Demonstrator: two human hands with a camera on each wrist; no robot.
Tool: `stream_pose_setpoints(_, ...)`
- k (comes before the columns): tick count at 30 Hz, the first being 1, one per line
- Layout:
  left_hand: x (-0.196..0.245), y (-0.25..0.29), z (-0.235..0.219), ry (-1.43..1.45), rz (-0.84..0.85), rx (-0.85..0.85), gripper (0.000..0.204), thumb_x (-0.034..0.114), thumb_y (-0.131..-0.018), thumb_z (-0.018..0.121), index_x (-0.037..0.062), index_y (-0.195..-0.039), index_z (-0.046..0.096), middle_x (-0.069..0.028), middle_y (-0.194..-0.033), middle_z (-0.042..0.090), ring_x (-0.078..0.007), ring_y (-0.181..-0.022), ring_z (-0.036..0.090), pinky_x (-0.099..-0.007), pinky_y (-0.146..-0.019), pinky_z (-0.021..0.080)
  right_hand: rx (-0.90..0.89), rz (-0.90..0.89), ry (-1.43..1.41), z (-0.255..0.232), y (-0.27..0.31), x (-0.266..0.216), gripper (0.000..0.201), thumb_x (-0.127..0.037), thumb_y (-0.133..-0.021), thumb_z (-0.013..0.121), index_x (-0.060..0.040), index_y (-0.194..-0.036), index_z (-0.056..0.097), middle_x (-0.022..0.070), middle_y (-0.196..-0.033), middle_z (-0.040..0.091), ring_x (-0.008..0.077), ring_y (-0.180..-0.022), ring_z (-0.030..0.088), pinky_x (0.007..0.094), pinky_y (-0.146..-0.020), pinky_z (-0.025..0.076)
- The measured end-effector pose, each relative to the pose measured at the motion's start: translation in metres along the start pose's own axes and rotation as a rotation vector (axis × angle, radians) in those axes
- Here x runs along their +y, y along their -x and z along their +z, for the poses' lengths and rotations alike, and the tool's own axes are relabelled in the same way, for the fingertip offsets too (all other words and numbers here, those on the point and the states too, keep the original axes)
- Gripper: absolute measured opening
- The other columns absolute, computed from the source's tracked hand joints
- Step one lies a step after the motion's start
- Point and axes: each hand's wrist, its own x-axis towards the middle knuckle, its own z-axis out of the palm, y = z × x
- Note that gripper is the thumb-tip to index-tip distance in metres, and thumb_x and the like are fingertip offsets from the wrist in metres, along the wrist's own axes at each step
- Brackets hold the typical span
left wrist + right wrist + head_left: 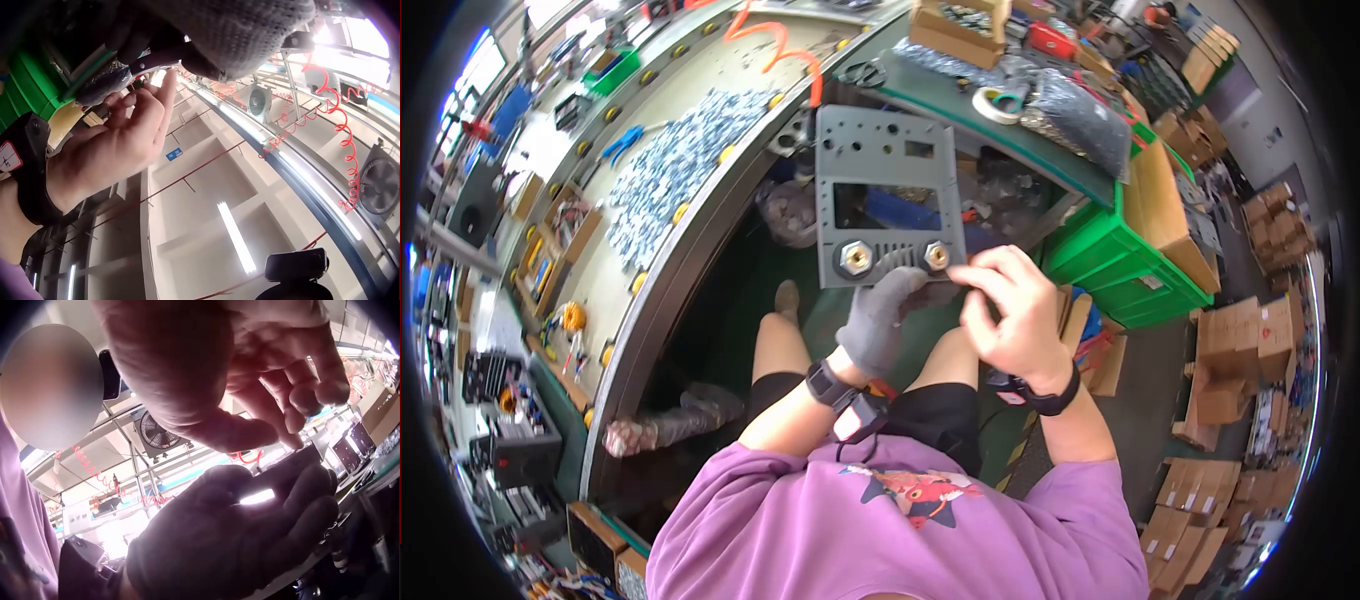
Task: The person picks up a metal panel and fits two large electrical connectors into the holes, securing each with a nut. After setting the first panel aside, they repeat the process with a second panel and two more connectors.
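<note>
A grey metal panel (888,205) with round holes, slots and a rectangular cutout is held out in front of the body. Two hex nuts with brass-coloured centres sit along its lower part, a left nut (856,258) and a right nut (936,256). My left hand (878,325), in a grey glove, grips the panel's lower edge between thumb and fingers. The bare right hand (1018,318) is at the lower right corner, index finger reaching to the panel's edge. In the right wrist view the right thumb (247,434) stands apart from the fingers, with nothing between them.
Left is a workbench (635,300) with a pile of small metal parts (685,165) and blue-handled pliers (622,145). Beyond the panel, a green-topped table (1000,135) carries tape (996,105) and bagged parts (1080,120). A green crate (1125,260) stands right, cartons (1235,360) farther off.
</note>
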Motion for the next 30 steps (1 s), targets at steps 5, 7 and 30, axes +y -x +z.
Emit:
stream_pose_setpoints(5, -0.053, -0.023, -0.031, -0.237, -0.098, -0.206, 0.032, -0.001, -0.079, 0.056, -0.0021, -0.111, 0.061, -0.0187, -0.112, 0.060, -0.0277, -0.105, 0.060, -0.0336, -0.088, 0.049, -0.201, -0.054, 0.225, 0.006, 0.005, 0.039, 0.079, -0.030, -0.063, 0.079, 0.0000, -0.130, 0.050, 0.0138, -0.108, 0.059, 0.0298, -0.105, 0.057, 0.0480, -0.102, 0.037)
stream_pose_setpoints(7, -0.047, -0.050, -0.029, -0.824, 0.340, -0.740, 0.035, 0.003, -0.083, 0.059, -0.0008, -0.117, 0.059, -0.0183, -0.113, 0.061, -0.0295, -0.104, 0.060, -0.0347, -0.087, 0.049, -0.090, -0.030, 0.226, 0.001, 0.022, 0.063, 0.072, -0.026, -0.061, 0.081, -0.0012, -0.124, 0.056, 0.0113, -0.095, 0.060, 0.0297, -0.093, 0.058, 0.0446, -0.094, 0.042)
stream_pose_setpoints(30, -0.285, -0.121, -0.168, -1.209, -1.018, -1.321, 0.050, 0.042, -0.095, 0.042, 0.0160, -0.136, 0.050, -0.0085, -0.144, 0.046, -0.0241, -0.130, 0.045, -0.0346, -0.109, 0.033, 0.372, 0.820, 0.231, -0.231, -0.063, 0.418, 0.045, -0.006, -0.086, 0.068, -0.0047, -0.128, 0.054, 0.0070, -0.115, 0.060, 0.0117, -0.098, 0.059, 0.0277, -0.090, 0.046)
